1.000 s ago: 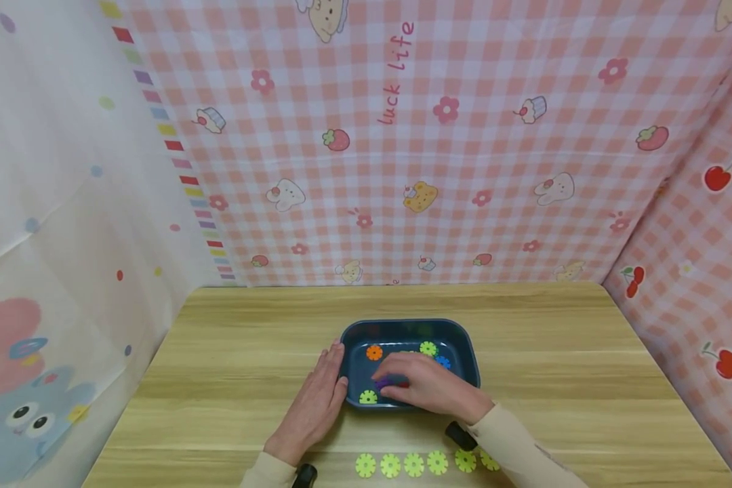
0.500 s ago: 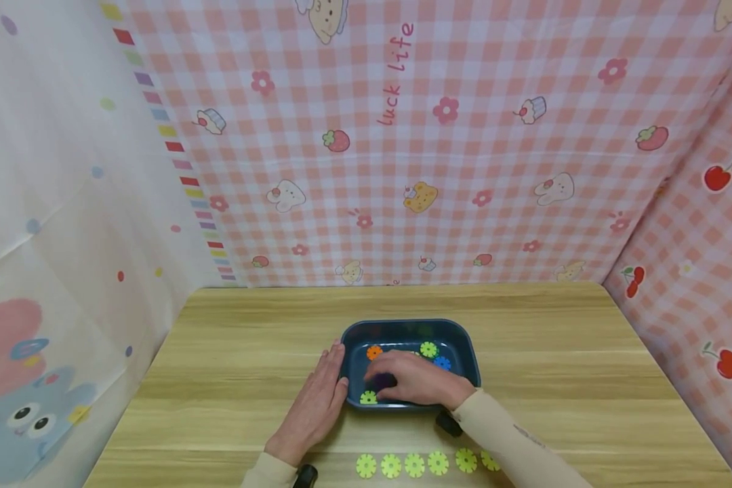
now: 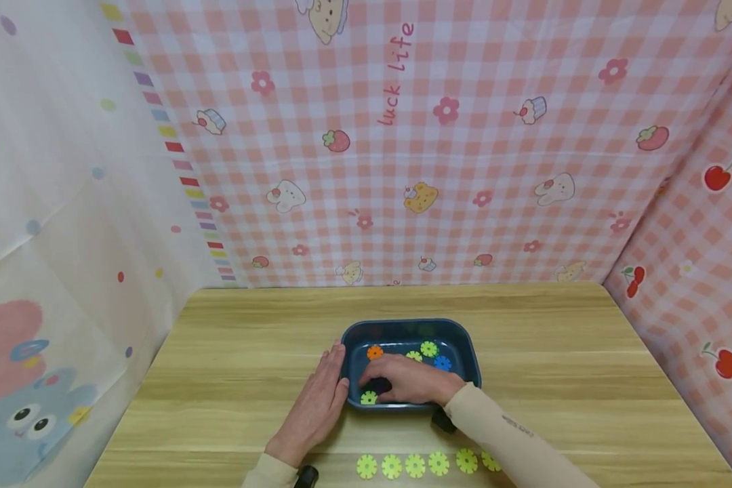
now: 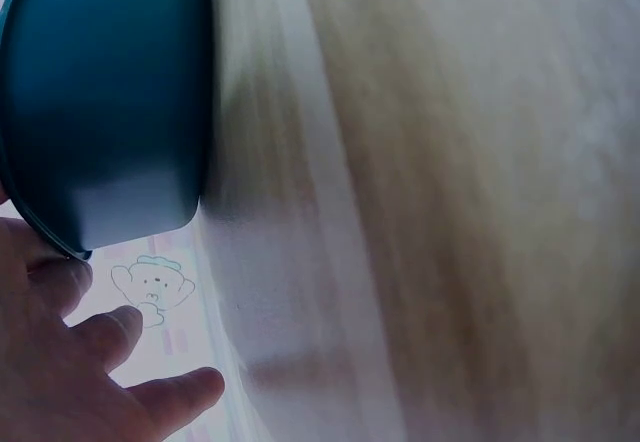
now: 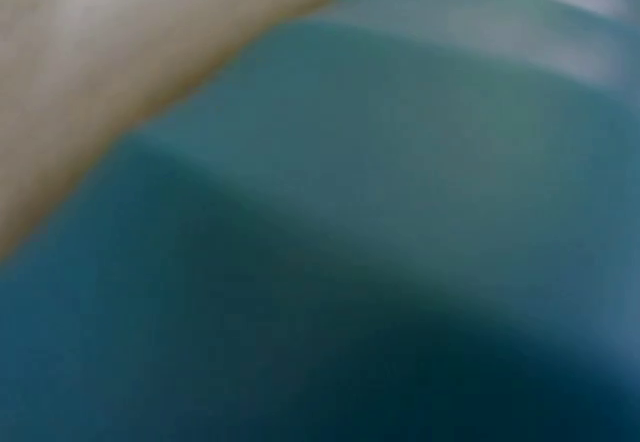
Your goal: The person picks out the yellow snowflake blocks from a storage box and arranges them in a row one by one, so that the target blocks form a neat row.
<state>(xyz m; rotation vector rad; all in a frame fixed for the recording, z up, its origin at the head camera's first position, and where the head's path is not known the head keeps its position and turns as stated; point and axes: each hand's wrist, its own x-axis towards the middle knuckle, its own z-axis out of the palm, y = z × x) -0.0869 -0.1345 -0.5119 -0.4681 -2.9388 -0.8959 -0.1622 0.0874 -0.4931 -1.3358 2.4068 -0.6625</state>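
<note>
In the head view my left hand [image 3: 315, 400] lies with straight fingers against the left side of a dark blue rectangular tray [image 3: 476, 373]. The left wrist view shows its fingertips [image 4: 110, 334] at the tray's rim. Inside the tray is my right hand [image 3: 409, 378], its thumb and fingers bent and apart, nothing visible between them. Beside its thumb, in the front left corner, lies a yellow-green snowflake disc [image 3: 369, 398]. An orange disc [image 3: 375, 352], a blue disc [image 3: 442, 364] and another yellow-green disc [image 3: 429, 349] lie farther back. What lies beneath the palm is hidden; the right wrist view is blurred.
Several yellow-green discs [image 3: 415, 466] form a row on the wooden table [image 3: 232, 352] in front of the tray, the rightmost partly covered by my right sleeve [image 3: 506, 427]. A pink checked cloth [image 3: 372, 169] hangs behind the table.
My right hand has shifted left within the tray, towards the front left disc. Purple and red pieces seen by its fingers earlier are now out of sight. The left hand stays put.
</note>
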